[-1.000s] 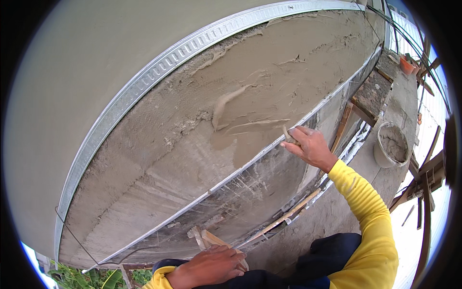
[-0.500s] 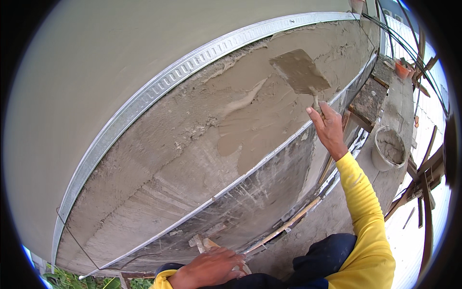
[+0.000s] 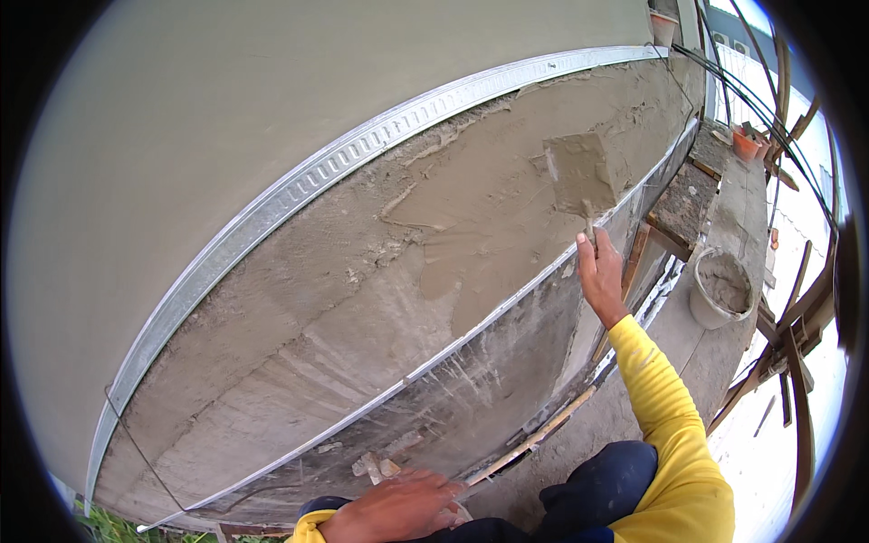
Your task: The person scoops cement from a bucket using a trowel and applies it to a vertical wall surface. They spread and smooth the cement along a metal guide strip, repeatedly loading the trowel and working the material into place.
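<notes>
My right hand is closed around the handle of a trowel. Its flat, squarish blade is coated in grey mortar and lies against the wet mortar spread over the wall band. Low in the view, my left hand is bent over near my lap, slightly blurred. Its fingers curl down beside a pale object that is mostly hidden, so what it grips cannot be made out. Some small pale pieces show just above that hand.
A perforated metal strip bounds the band above and a thin pale strip below. On the plank walkway at right stand a bucket of mortar, a rough block-like slab and orange containers. Dark cables and timber poles lie beyond.
The trowel has turned more upright and moved slightly down and right across the mortar, smoothing the ridge there. The whole view has shifted a little; my left hand stays low near my lap.
</notes>
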The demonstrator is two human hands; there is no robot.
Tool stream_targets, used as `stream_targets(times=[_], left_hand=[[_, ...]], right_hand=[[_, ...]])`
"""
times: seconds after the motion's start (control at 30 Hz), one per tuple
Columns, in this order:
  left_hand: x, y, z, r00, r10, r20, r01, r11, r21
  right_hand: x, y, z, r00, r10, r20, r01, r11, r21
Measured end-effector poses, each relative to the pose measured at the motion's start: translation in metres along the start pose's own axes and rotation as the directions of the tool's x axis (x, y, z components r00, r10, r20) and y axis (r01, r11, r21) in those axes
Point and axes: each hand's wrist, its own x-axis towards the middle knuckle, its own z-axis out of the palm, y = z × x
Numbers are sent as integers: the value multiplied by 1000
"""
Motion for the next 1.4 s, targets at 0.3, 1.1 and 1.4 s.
stream_targets(times=[0.3, 1.1, 1.4], left_hand=[[-11, -2, -1, 998, 3, -55, -1, 999, 37], [-30, 0, -2, 990, -139, -34, 136, 988, -71], [-33, -9, 1, 999, -28, -35, 27, 999, -30]], right_hand=[[-11, -119, 41, 889, -450, 84, 456, 887, -73], [-28, -126, 55, 781, 94, 617, -538, 603, 589], [-79, -194, 65, 566, -325, 758, -272, 794, 544]])
